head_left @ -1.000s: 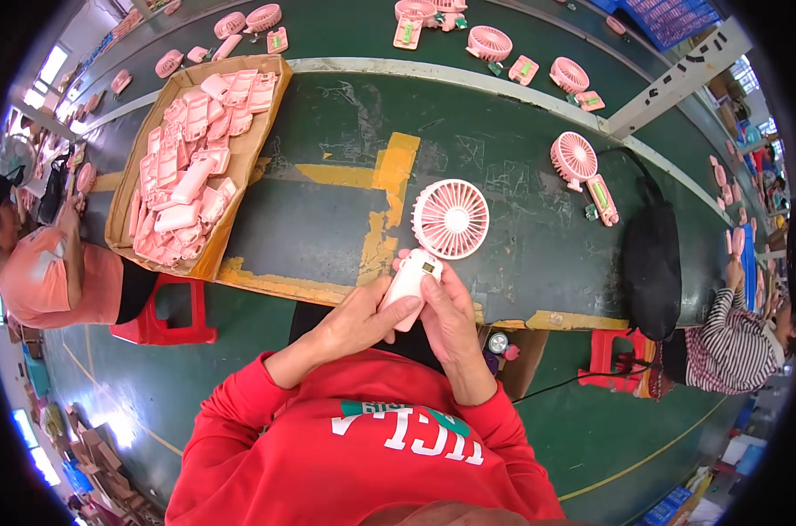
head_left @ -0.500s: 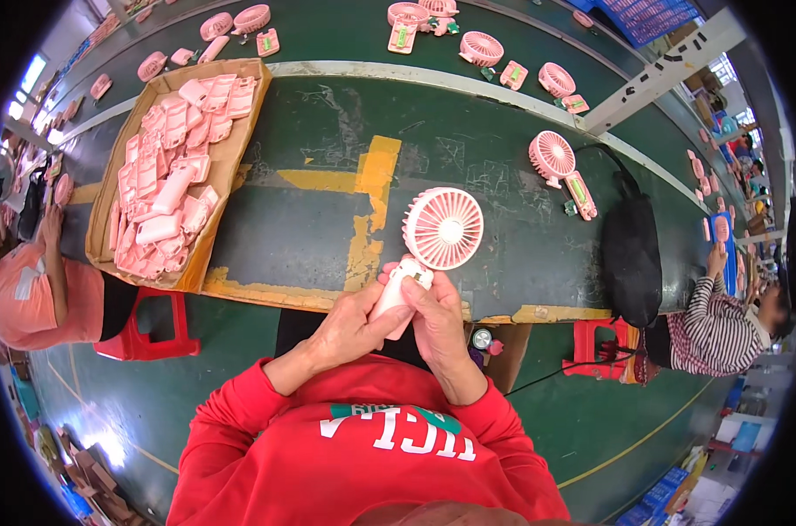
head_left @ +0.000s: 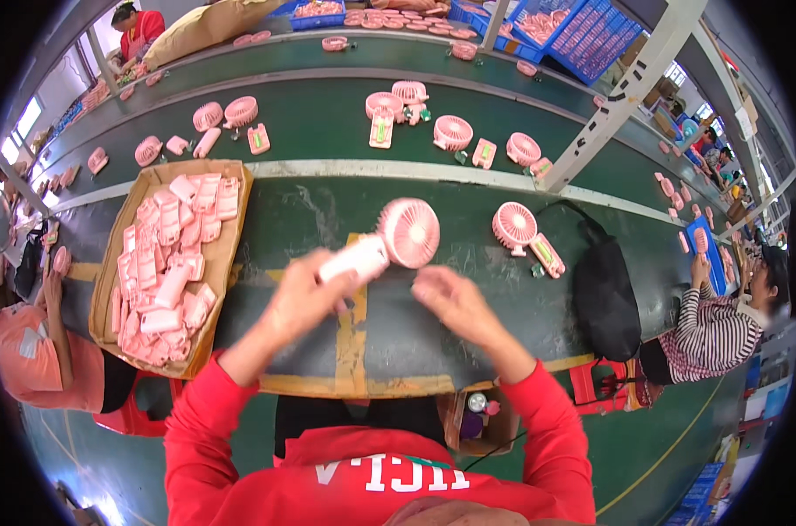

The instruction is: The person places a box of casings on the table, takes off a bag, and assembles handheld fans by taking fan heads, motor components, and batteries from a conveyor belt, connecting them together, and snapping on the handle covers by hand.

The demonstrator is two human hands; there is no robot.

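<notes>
I looked in on a factory workshop: a long green worktable (head_left: 520, 329), many round-headed pink plastic fans (head_left: 411, 233), blue plastic lattice crates (head_left: 595, 57).

Motion blurs the pink fan (head_left: 356, 262) and the left hand (head_left: 300, 296), some of whose fingers are hidden by the handle, and softens the fingers of the right hand (head_left: 457, 302). In the cardboard tray (head_left: 229, 237) on the left, the upper pink casings (head_left: 172, 285) cover those beneath. The table (head_left: 284, 337) hides part of the near carton (head_left: 500, 427), and the small parts on the far belt (head_left: 314, 114) are too tiny to identify.
</notes>
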